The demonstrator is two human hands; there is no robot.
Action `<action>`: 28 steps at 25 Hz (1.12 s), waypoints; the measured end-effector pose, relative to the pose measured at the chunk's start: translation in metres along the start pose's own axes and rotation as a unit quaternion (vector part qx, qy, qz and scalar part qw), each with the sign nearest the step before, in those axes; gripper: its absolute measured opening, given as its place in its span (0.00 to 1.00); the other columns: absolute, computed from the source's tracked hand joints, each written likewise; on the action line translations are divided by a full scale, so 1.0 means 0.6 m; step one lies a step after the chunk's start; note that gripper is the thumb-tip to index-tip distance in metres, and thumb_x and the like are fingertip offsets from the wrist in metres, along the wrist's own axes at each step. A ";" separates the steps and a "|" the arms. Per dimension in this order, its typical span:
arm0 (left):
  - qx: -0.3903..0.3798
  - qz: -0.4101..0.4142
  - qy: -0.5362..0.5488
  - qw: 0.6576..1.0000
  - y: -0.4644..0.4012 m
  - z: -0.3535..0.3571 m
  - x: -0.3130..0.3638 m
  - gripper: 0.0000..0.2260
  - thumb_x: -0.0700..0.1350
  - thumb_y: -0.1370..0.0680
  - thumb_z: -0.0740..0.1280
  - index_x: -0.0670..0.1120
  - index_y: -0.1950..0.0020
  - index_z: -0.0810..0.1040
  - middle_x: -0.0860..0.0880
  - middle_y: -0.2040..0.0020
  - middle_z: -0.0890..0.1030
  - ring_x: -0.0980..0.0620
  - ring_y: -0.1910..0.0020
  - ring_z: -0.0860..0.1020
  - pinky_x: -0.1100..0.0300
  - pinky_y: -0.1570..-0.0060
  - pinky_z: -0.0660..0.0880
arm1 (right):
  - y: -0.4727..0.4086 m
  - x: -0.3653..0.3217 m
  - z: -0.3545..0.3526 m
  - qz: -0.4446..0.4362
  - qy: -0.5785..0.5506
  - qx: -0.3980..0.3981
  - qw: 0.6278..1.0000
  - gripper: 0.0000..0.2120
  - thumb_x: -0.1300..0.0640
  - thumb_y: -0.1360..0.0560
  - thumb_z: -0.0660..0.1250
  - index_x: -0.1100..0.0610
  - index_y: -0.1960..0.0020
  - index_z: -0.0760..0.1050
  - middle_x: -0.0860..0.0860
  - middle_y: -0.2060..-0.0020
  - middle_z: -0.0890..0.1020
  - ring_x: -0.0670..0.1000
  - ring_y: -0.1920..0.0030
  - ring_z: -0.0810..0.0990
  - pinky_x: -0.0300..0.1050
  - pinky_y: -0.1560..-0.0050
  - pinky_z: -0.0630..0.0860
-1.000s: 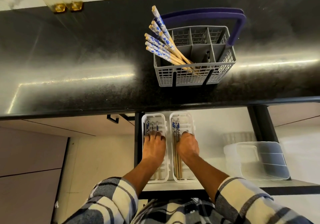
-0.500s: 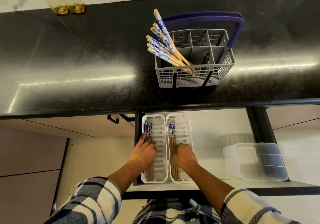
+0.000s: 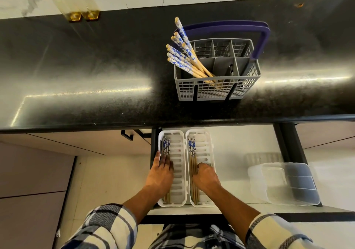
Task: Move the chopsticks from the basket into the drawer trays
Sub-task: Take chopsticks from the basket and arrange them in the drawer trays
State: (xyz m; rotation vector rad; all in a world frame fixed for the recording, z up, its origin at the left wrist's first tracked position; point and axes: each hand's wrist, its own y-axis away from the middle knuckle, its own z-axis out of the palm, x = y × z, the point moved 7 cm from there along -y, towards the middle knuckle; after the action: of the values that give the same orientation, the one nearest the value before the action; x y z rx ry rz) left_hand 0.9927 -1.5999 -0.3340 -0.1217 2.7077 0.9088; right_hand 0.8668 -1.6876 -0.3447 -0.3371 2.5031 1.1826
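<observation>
A grey cutlery basket [image 3: 217, 93] with a purple handle stands on the black counter. Several blue-and-white patterned chopsticks [image 3: 182, 56] lean out of its left compartment. Below, in the open drawer, two white slotted trays lie side by side. The left tray [image 3: 177, 152] holds a few chopsticks [image 3: 166, 145] along its left side. My left hand [image 3: 161, 173] lies flat over them, fingers stretched. The right tray [image 3: 204, 148] holds chopsticks [image 3: 191, 146] too. My right hand [image 3: 206, 177] rests on them with fingers curled under, so its grip is hidden.
A clear plastic container [image 3: 284, 183] sits at the right of the drawer [image 3: 230, 143]. The counter's front edge [image 3: 76, 127] overhangs the back of the drawer. Two amber glass items [image 3: 84, 15] stand at the counter's back left. Closed cabinet fronts lie to the left.
Both hands have slid back toward me along the trays, uncovering the patterned ends of the chopsticks. The view has tilted down slightly. The basket has not moved.
</observation>
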 end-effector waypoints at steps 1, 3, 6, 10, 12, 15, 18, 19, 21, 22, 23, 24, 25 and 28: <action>-0.013 -0.001 -0.017 1.000 0.003 0.001 0.003 0.28 0.47 0.18 0.52 0.38 0.21 0.48 0.35 0.21 0.51 0.37 0.21 0.46 0.34 0.29 0.31 | 0.000 0.000 0.000 -0.002 0.000 -0.001 1.000 0.11 0.66 0.27 0.63 0.62 0.45 0.76 0.56 0.49 0.80 0.54 0.54 0.78 0.44 0.58 0.76; -0.032 -0.002 -0.032 0.999 0.006 0.006 0.013 0.28 0.47 0.18 0.52 0.36 0.21 0.47 0.33 0.22 0.51 0.35 0.21 0.47 0.32 0.30 0.31 | -0.001 0.000 0.000 -0.006 0.005 -0.002 1.000 0.11 0.66 0.28 0.62 0.63 0.46 0.76 0.57 0.50 0.80 0.53 0.56 0.77 0.44 0.59 0.75; -0.044 -0.014 -0.033 0.998 0.008 0.014 0.023 0.31 0.49 0.19 0.54 0.35 0.22 0.46 0.32 0.22 0.52 0.34 0.22 0.47 0.29 0.34 0.29 | -0.003 0.001 0.000 -0.011 0.002 -0.002 1.000 0.11 0.66 0.28 0.62 0.63 0.47 0.77 0.57 0.50 0.81 0.53 0.56 0.77 0.43 0.59 0.75; -0.068 -0.017 -0.047 0.996 0.007 0.015 0.030 0.33 0.50 0.19 0.56 0.36 0.21 0.46 0.32 0.22 0.51 0.34 0.22 0.45 0.28 0.34 0.30 | -0.005 0.000 -0.001 -0.013 0.001 0.002 1.000 0.11 0.65 0.27 0.63 0.62 0.46 0.77 0.56 0.50 0.81 0.53 0.55 0.78 0.43 0.57 0.78; -0.072 -0.018 -0.038 0.996 0.005 0.009 0.028 0.32 0.50 0.19 0.56 0.36 0.21 0.47 0.33 0.22 0.52 0.34 0.22 0.47 0.29 0.33 0.31 | -0.003 0.001 -0.002 -0.016 0.001 0.006 1.000 0.12 0.66 0.27 0.63 0.62 0.45 0.77 0.56 0.50 0.81 0.53 0.55 0.78 0.44 0.56 0.79; -0.062 -0.036 0.028 0.997 0.001 -0.010 0.016 0.30 0.48 0.20 0.56 0.37 0.22 0.52 0.34 0.22 0.58 0.36 0.22 0.52 0.32 0.29 0.33 | 0.013 -0.010 -0.023 -0.026 -0.015 0.037 0.999 0.15 0.65 0.26 0.63 0.61 0.40 0.77 0.57 0.46 0.82 0.55 0.52 0.82 0.43 0.54 0.80; -0.052 -0.087 0.198 0.975 0.012 -0.061 -0.022 0.23 0.50 0.20 0.57 0.43 0.27 0.67 0.41 0.31 0.72 0.43 0.28 0.68 0.40 0.25 0.51 | 0.048 -0.058 -0.088 -0.098 -0.045 0.114 0.988 0.14 0.62 0.22 0.61 0.58 0.37 0.77 0.55 0.47 0.84 0.51 0.56 0.83 0.42 0.54 0.82; -0.022 -0.117 0.284 0.952 0.018 -0.092 -0.049 0.18 0.51 0.20 0.57 0.46 0.33 0.73 0.45 0.39 0.78 0.47 0.37 0.76 0.44 0.29 0.63 | 0.064 -0.080 -0.123 -0.131 -0.070 0.150 0.977 0.14 0.61 0.21 0.60 0.56 0.38 0.78 0.54 0.49 0.84 0.49 0.58 0.83 0.43 0.54 0.82; 0.057 -0.171 0.453 0.873 0.034 -0.169 -0.115 0.13 0.53 0.19 0.58 0.48 0.47 0.80 0.50 0.54 0.82 0.51 0.55 0.81 0.54 0.49 0.77 | 0.097 -0.123 -0.206 -0.195 -0.128 0.229 0.945 0.12 0.59 0.21 0.62 0.55 0.39 0.79 0.51 0.51 0.84 0.48 0.59 0.82 0.44 0.53 0.82; 0.108 -0.190 0.519 0.826 0.042 -0.210 -0.148 0.13 0.53 0.20 0.60 0.48 0.50 0.81 0.51 0.57 0.82 0.53 0.59 0.80 0.57 0.56 0.77 | 0.115 -0.146 -0.253 -0.229 -0.145 0.276 0.922 0.12 0.59 0.21 0.64 0.55 0.40 0.79 0.50 0.51 0.84 0.47 0.57 0.82 0.40 0.51 0.80; 0.170 -0.194 0.575 0.776 0.046 -0.252 -0.176 0.12 0.53 0.20 0.62 0.49 0.51 0.82 0.52 0.59 0.83 0.54 0.60 0.80 0.59 0.58 0.76 | 0.134 -0.170 -0.298 -0.265 -0.153 0.321 0.896 0.12 0.58 0.22 0.66 0.54 0.39 0.80 0.48 0.53 0.83 0.46 0.56 0.81 0.34 0.51 0.77; 0.226 -0.188 0.625 0.723 0.047 -0.291 -0.199 0.10 0.53 0.21 0.65 0.49 0.49 0.83 0.52 0.58 0.84 0.55 0.59 0.81 0.60 0.58 0.77 | 0.150 -0.194 -0.340 -0.300 -0.157 0.356 0.871 0.12 0.59 0.23 0.67 0.54 0.39 0.80 0.46 0.54 0.82 0.44 0.57 0.81 0.30 0.53 0.75; 0.268 -0.178 0.671 0.668 0.043 -0.323 -0.215 0.10 0.53 0.22 0.67 0.49 0.47 0.83 0.53 0.57 0.85 0.56 0.57 0.83 0.60 0.54 0.79 | 0.164 -0.217 -0.376 -0.332 -0.159 0.379 0.849 0.12 0.59 0.23 0.67 0.55 0.40 0.80 0.45 0.56 0.81 0.44 0.57 0.80 0.28 0.54 0.74; 0.319 -0.155 0.770 0.530 0.022 -0.389 -0.236 0.16 0.60 0.29 0.70 0.54 0.46 0.83 0.53 0.55 0.86 0.56 0.53 0.84 0.50 0.47 0.81 | 0.177 -0.285 -0.449 -0.395 -0.128 0.384 0.825 0.11 0.58 0.22 0.68 0.53 0.40 0.79 0.45 0.55 0.80 0.46 0.56 0.80 0.39 0.54 0.78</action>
State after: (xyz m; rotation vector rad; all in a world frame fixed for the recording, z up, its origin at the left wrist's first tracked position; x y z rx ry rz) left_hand 1.0706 -1.7311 -0.1070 -1.9786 3.7880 -1.0140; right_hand 0.9279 -1.8208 -0.0419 -0.8004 2.0091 -0.1206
